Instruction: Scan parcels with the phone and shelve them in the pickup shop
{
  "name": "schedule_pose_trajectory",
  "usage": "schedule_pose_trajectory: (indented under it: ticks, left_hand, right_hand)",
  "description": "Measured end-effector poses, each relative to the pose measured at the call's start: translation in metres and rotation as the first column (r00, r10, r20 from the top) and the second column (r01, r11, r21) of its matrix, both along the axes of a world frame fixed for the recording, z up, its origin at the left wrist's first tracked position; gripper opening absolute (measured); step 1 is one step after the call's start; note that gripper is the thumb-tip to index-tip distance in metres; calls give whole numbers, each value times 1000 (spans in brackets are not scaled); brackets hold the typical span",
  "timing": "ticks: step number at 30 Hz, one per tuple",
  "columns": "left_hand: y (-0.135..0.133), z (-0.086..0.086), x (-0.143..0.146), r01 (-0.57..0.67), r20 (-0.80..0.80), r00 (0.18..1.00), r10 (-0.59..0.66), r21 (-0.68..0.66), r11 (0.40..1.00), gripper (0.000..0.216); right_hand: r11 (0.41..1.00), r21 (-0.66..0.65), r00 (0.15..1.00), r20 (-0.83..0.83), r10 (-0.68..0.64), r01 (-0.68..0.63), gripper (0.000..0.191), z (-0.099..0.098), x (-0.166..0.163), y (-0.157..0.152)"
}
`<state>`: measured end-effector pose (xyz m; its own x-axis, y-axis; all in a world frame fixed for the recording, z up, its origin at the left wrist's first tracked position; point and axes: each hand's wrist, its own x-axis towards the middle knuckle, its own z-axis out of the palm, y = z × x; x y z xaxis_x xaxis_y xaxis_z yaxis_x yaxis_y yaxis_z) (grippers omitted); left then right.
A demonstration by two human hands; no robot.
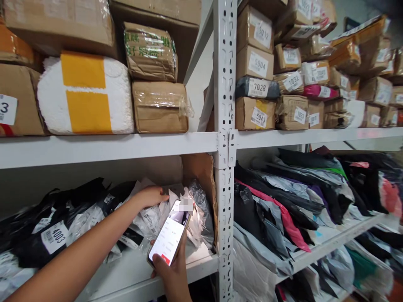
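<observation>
My right hand (173, 268) is wrapped round a smartphone (168, 237), its thumb on the lower part of the lit screen near a red button. The phone is tilted over the lower shelf, in front of pale plastic mailer bags (195, 222) lit up brightly. Beyond the phone, my left hand (153, 196) reaches in among the bags. Its fingers are bent at the top edge of a whitish mailer bag (164, 207) and appear to pinch it; the fingertips are partly hidden. A grey plastic bag (203, 205) stands at the right, against a cardboard panel (201, 167).
Black mailer bags, one with a label 4003 (55, 238), lie left along the lower shelf (103, 279). Cardboard boxes (160, 107) and a white wrapped bundle (118, 96) fill the shelf above. A perforated white post (225, 188) separates this rack from another holding numbered parcels (256, 113).
</observation>
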<state>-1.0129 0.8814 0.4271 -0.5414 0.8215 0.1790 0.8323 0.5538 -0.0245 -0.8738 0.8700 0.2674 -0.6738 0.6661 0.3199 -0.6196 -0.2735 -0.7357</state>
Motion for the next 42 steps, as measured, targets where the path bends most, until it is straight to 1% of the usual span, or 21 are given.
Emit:
schedule_pose_trajectory:
  ticks: [1, 2, 6, 9, 11, 13, 16, 18, 20, 23, 25, 27, 29, 31, 32, 35, 37, 42]
  left_hand:
    - [-3, -4, 1, 12, -8, 1000, -12, 15, 1000, 22]
    - [-7, -8, 2, 13, -25, 1000, -12, 40, 999, 16]
    - [-24, -26, 9, 0, -128, 992, 22, 165, 986, 18]
    - [-38, -33, 19, 25, -162, 987, 7, 193, 981, 21]
    - [-46, -37, 26, -4, -160, 986, 36, 199, 980, 21]
    - [-52, -43, 33, -66, -142, 985, 96, 206, 976, 21]
    - [-58, -54, 36, -128, -90, 983, 158, 276, 953, 19]
    - [-61, -64, 34, -133, -44, 986, 161, 373, 918, 16]
    - [-64, -73, 29, -107, -18, 991, 134, 499, 860, 13]
    - [-66, -84, 25, -71, -5, 995, 99, 653, 754, 14]
    - [-66, -89, 26, -81, 4, 994, 110, 697, 712, 17]
    - [-66, -91, 31, -100, 13, 992, 129, 712, 695, 17]
    - [-67, -91, 38, -115, 35, 991, 129, 720, 685, 15]
    - [-68, -89, 45, -148, 93, 989, 117, 720, 678, 13]
    - [-68, -87, 48, -170, 127, 985, 113, 717, 676, 14]
    - [-68, -83, 53, -227, 206, 972, 113, 703, 674, 16]
    - [-68, -81, 54, -244, 225, 967, 118, 698, 673, 17]
    - [-69, -80, 54, -264, 246, 961, 125, 689, 675, 17]
  right_hand:
    - [1000, 7, 1000, -1, 0, 0, 126, 0, 0, 0]
    - [1000, 10, 1000, -1, -1, 1, 124, -1, 0, 1]
    - [1000, 6, 1000, -6, 2, -2, 117, 0, 1, 1]
    - [999, 36, 1000, 0, 8, -8, 115, 3, 3, 2]
    - [998, 61, 1000, 11, 18, -19, 116, 5, 5, 3]
    - [996, 71, 999, 19, 51, -52, 118, 4, 9, 3]
    - [989, 69, 991, 17, 132, -133, 123, 2, 20, 2]
    - [982, 47, 983, 18, 185, -186, 121, 3, 31, 3]
    - [963, 45, 964, 13, 264, -265, 111, 6, 43, 6]
    - [894, 77, 896, -22, 444, -441, 92, 12, 55, 14]
    - [844, 62, 842, -59, 536, -533, 83, 15, 56, 17]
    - [815, 5, 810, -109, 577, -580, 79, 18, 53, 17]
    - [815, -79, 816, -146, 559, -573, 80, 22, 46, 13]
    - [842, -122, 848, -165, 504, -525, 82, 27, 39, 8]
    - [860, -117, 863, -164, 477, -497, 80, 31, 36, 5]
    - [901, -44, 895, -141, 423, -432, 68, 39, 32, 3]
    - [912, -9, 906, -118, 406, -410, 64, 41, 30, 3]
    - [918, 26, 910, -125, 395, -395, 66, 41, 30, 3]
